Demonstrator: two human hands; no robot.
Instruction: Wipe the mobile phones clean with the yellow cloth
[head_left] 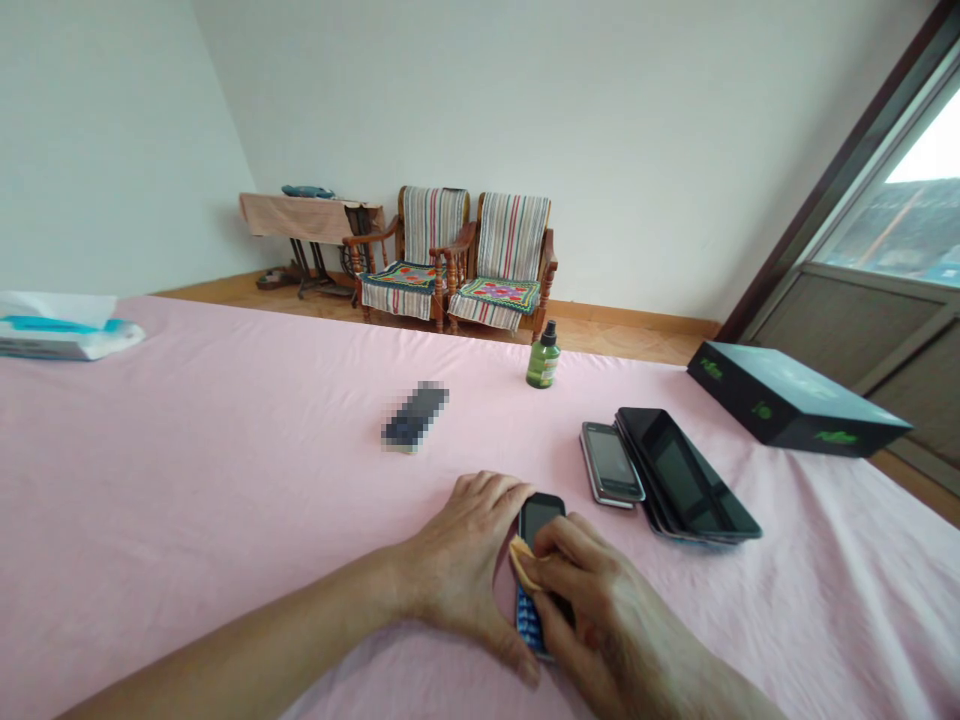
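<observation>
A keypad mobile phone (541, 512) with a dark screen and blue-lit keys lies on the pink cloth in front of me. My left hand (466, 555) steadies it from the left, fingers at its top end and thumb by its bottom end. Pinched in my right hand (600, 605) is a folded yellow-orange cloth (523, 563), pressed against the phone's face around the join of screen and keys. My right fingers hide part of the phone and much of the cloth.
Right of my hands lie stacked phones (611, 462) and a stack of black tablets (686, 475). A black box (799, 395) sits farther right. Ahead stand a green spray bottle (543, 362) and a pixelated dark object (415, 416). A tissue pack (64, 335) is far left.
</observation>
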